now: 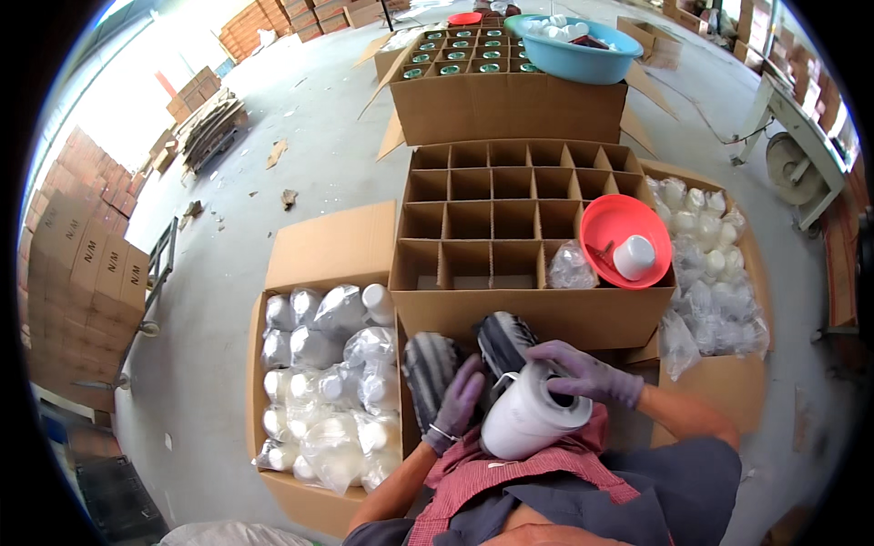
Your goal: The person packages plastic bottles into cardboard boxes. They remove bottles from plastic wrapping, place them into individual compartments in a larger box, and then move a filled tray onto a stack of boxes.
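Note:
A white cylindrical jug with a side handle lies tilted on my lap, its dark mouth toward the right. My right hand, in a purple-grey glove, curls over the rim of that mouth and grips it. To the left of the jug, my gloved left hand has its fingers stretched out near the handle, holding nothing that shows. Beyond my knees stands a divided cardboard carton. A red bowl rests on its right corner with a white cup inside, beside a crumpled clear bag.
An open carton of bagged white containers stands at my left; another batch of bagged containers fills a carton at right. Farther off, a divided carton carries a blue basin. Stacked boxes stand far left.

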The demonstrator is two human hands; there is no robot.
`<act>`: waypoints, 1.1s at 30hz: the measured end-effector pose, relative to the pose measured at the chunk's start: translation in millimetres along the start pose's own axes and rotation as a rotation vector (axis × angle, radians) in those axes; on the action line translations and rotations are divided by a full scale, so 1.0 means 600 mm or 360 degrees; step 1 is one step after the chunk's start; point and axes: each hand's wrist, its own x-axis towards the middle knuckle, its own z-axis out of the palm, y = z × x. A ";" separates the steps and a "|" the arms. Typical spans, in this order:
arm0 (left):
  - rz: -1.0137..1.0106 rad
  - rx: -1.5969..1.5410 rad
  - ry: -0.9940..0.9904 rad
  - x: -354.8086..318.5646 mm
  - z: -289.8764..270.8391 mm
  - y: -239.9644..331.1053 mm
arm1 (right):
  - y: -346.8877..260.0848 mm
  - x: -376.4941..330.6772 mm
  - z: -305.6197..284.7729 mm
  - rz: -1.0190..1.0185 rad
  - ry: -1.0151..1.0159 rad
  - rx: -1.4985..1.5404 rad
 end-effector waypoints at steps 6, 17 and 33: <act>-0.0992 -0.0498 -0.0382 -0.004 0.031 0.093 | 0.153 -0.171 0.119 0.0582 0.0749 0.1040; -0.0088 -0.0169 -0.0567 -0.045 -0.003 -0.007 | -0.051 0.050 0.083 -0.0985 -0.0225 -0.0461; -0.0167 -0.0147 0.0092 0.116 -0.050 0.179 | 0.002 0.062 0.018 -0.0205 0.0783 0.0585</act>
